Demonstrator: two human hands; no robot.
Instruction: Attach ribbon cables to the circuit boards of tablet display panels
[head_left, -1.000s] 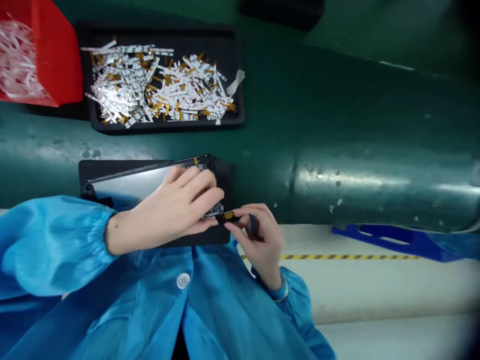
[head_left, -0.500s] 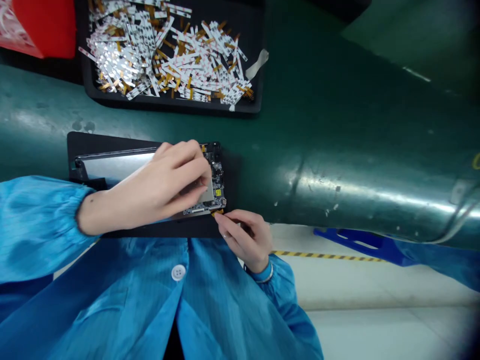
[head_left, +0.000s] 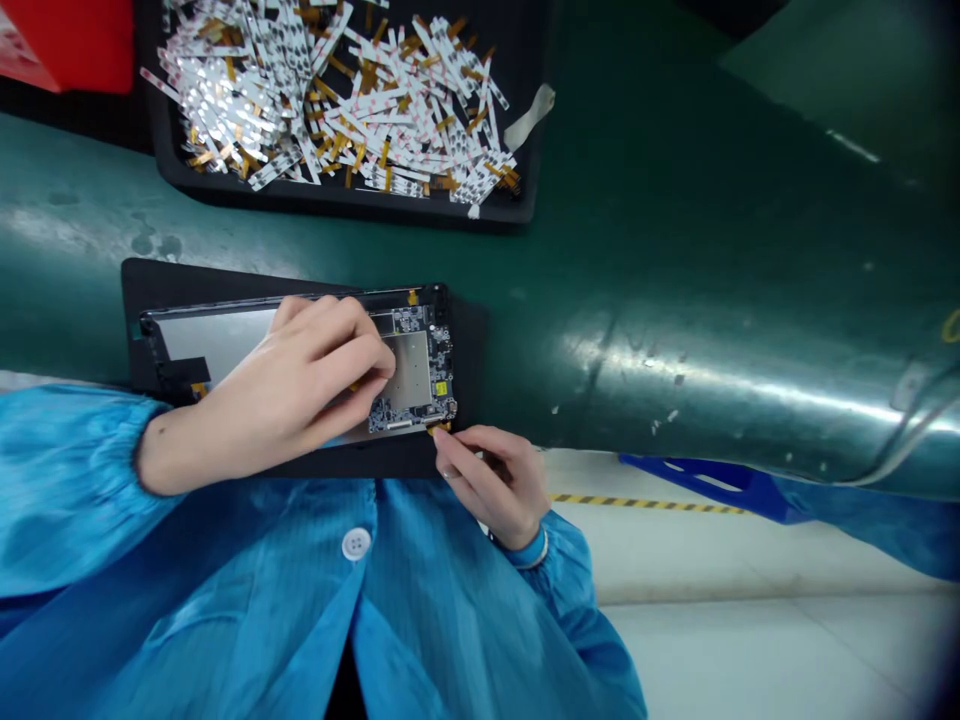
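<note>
An opened tablet (head_left: 225, 335) lies on a black mat (head_left: 180, 278), its metal backing and circuit board (head_left: 442, 360) exposed at the right end. My left hand (head_left: 300, 375) hovers over or rests on the tablet left of the board, fingers curled and thumb drawn toward them. Whatever is between those fingers is mostly hidden; a speck of orange shows there. At the board's lower right corner, my right hand (head_left: 499, 480) pinches a small orange flex cable (head_left: 439, 428) between thumb and forefinger. Another piece of orange flex (head_left: 199, 390) shows by my left wrist.
A black tray (head_left: 337, 207) full of white strips with orange flex tails (head_left: 405, 110) stands behind the tablet. To its left is a red container (head_left: 82, 45). The green work surface (head_left: 675, 300) stretches right, with a blue plastic object (head_left: 720, 485) beyond its near edge.
My left hand has drawn back left and slightly down, uncovering more of the board. My right hand stays at the corner flex cable. The view has shifted slightly.
</note>
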